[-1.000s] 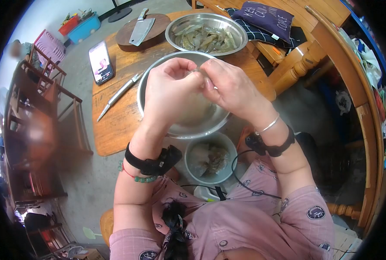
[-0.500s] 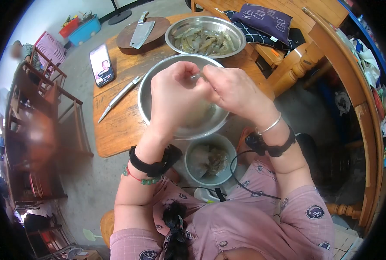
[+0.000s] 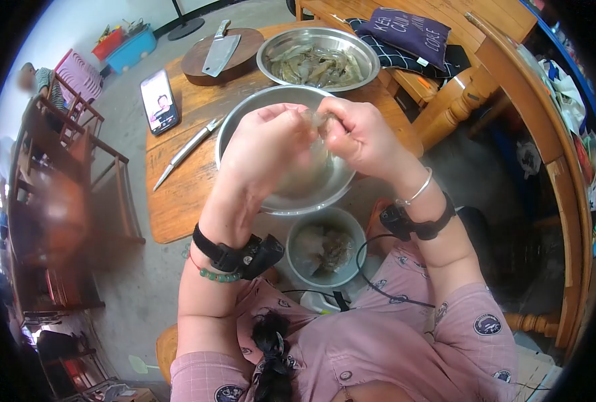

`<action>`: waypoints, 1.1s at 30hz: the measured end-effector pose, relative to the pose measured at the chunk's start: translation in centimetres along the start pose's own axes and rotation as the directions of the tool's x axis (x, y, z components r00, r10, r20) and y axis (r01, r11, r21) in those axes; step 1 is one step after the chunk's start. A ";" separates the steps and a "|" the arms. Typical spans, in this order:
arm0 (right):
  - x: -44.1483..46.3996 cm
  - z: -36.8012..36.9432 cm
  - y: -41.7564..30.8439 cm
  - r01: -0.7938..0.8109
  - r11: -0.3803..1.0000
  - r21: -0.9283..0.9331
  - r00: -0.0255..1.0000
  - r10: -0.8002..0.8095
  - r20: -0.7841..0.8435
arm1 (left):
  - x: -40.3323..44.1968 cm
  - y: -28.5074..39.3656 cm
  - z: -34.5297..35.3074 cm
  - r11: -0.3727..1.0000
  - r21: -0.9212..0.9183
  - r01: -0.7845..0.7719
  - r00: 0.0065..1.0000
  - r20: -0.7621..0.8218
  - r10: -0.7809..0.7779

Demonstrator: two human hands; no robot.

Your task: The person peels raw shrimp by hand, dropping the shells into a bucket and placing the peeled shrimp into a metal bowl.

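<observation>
Over a large metal bowl (image 3: 227,127), my left hand (image 3: 268,144) and my right hand (image 3: 357,137) are close together, fingers curled. Between their fingertips is a small translucent greyish shrimp (image 3: 321,120), mostly covered by the fingers. Both hands grip it, one at each side. Cloudy liquid shows inside the bowl below; the rest of its contents is hidden by my hands. Behind it, a second metal bowl (image 3: 263,61) holds several whole grey-green shrimp (image 3: 318,67). Under the table edge, a bucket (image 3: 290,256) contains what look like shells and scraps in liquid.
On the wooden table (image 3: 171,218) lie a knife with a pointed blade (image 3: 188,153) and a phone (image 3: 159,102). A cleaver (image 3: 221,55) rests on a round chopping board (image 3: 250,48). A wooden bench with cushions (image 3: 408,37) stands at right. A cable (image 3: 359,258) runs beside the bucket.
My hands have drawn slightly apart and rotated, with the fingertips turned upward. More of the shrimp shows between them now. The bowls and tools stay where they were.
</observation>
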State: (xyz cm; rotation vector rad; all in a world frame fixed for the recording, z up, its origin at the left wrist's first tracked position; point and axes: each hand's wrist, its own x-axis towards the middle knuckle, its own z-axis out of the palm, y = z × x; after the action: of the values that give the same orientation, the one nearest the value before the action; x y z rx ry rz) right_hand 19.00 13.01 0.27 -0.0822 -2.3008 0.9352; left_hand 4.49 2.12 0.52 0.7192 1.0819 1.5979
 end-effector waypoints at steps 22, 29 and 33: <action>-0.7 -1.4 -3.1 0.126 0.831 -0.542 0.953 0.051 0.300 | -1.3 1.1 0.3 0.562 0.792 -0.238 0.971 0.186 0.148; -0.5 -1.2 -1.9 0.223 0.809 -0.544 0.969 -0.121 0.217 | -1.4 1.5 0.0 0.625 0.742 -0.242 0.968 0.138 0.211; -0.3 -2.0 -2.0 0.221 0.943 -0.249 0.956 -0.159 0.248 | -1.9 2.3 -0.3 0.752 0.629 -0.196 0.980 0.156 0.125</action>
State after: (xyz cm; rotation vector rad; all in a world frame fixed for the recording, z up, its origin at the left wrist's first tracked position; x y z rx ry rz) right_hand 20.74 12.64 2.42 0.1362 -2.5821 0.5448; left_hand 3.78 0.08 2.63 1.3729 1.5461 1.2890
